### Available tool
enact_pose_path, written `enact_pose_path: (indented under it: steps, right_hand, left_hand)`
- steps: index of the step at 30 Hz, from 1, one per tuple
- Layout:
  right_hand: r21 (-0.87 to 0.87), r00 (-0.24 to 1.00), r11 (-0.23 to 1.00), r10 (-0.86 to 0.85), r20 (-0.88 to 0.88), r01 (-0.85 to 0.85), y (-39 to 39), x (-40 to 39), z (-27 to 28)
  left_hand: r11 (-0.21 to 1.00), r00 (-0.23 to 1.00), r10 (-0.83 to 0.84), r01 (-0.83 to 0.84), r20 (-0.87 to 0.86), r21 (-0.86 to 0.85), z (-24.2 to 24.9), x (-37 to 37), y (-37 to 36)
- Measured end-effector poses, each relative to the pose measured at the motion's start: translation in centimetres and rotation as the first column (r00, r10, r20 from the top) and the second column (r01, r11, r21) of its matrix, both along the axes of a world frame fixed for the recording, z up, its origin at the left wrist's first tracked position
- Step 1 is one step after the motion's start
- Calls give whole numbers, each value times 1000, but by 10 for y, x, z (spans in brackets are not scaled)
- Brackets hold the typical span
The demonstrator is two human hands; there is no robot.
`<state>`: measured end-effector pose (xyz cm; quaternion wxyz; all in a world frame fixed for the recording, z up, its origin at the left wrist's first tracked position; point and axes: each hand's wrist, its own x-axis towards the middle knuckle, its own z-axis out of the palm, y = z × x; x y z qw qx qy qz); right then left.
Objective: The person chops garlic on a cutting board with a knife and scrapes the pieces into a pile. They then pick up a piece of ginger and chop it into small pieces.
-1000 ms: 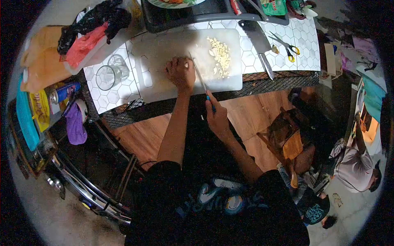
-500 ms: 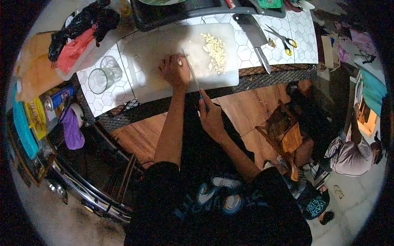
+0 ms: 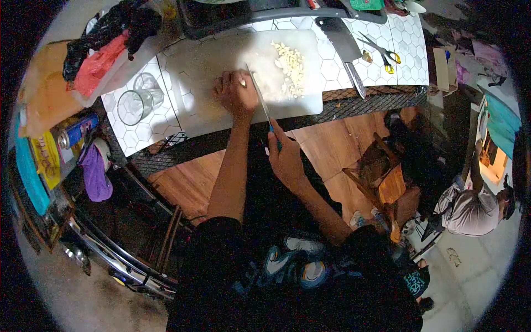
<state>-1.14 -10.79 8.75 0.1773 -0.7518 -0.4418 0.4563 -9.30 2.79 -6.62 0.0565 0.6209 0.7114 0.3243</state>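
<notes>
Left hand (image 3: pixel 237 94) clenched over a garlic clove (image 3: pixel 243 83) on the white cutting board (image 3: pixel 210 72); right hand (image 3: pixel 286 157) grasping a blue-handled knife (image 3: pixel 259 95) beside chopped garlic (image 3: pixel 290 61).

Slim blue-handled knife (image 3: pixel 263 105) angled across white cutting board (image 3: pixel 210 83), small pale garlic piece (image 3: pixel 242 83) beside blade

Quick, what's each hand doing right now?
Left hand: closed on a garlic piece on the board.
Right hand: closed on the knife.
</notes>
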Motion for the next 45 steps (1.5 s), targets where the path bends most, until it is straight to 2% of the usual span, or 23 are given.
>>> enact_pose_path:
  steps: [5,8,10,16,20,24,26,28,29,31,32,34,38,41,43,45]
  right_hand:
    - [34,1000,999,-3,24,2,-1,-3,0]
    - [11,999,1000,13,30,-13,-1,-2,0]
    - [55,997,998,17,75,-22,-1,-3,-1]
    - [23,998,1000,16,60,-18,-1,-4,0]
    - [53,999,998,16,45,-18,-2,-5,0]
    - [32,998,999,24,56,-26,-2,-5,-1]
    - [42,999,999,12,47,-14,-1,-5,0]
    - [-70,1000,998,1,26,0,4,-5,7]
    - [-79,1000,997,1,31,1,1,-4,4]
    - [119,997,993,2,74,-11,-1,-2,-5]
    - [116,997,993,1,73,-10,0,-2,-7]
    - [146,999,988,-49,15,47,4,-3,-9]
    - [99,999,995,-19,34,15,10,-1,-14]
    - [152,995,985,-76,-71,86,3,2,-24]
    - [428,997,903,-64,33,44,-1,4,-45]
    - [357,998,934,-51,38,34,8,11,-53]
  left_hand:
    - [999,999,19,-20,29,32,-1,1,0]
    - [999,999,34,-33,42,-26,-5,2,-1]
    - [1000,999,5,-5,-44,7,5,0,-2]
    - [1000,999,-26,26,42,0,3,-2,-1]
    - [1000,1000,1,-1,3,-3,8,0,-2]
    - [999,1000,-9,9,18,-32,1,-1,-2]
    - [998,1000,-4,6,18,-57,-22,1,-3]
    - [999,957,19,-28,288,28,-85,1,-2]
    - [999,956,21,-28,292,19,-87,-1,-6]
    - [1000,947,-22,19,320,13,-70,1,-1]
    - [1000,947,-22,20,320,9,-58,0,-2]
    - [999,999,-45,44,6,19,-9,-4,-2]
    - [996,999,-39,41,-35,79,-2,-2,-3]
    - [999,992,-12,18,-126,51,7,-2,3]
    - [1000,996,-23,23,-88,0,3,-2,0]
    - [1000,996,-24,25,-85,12,-2,0,-5]
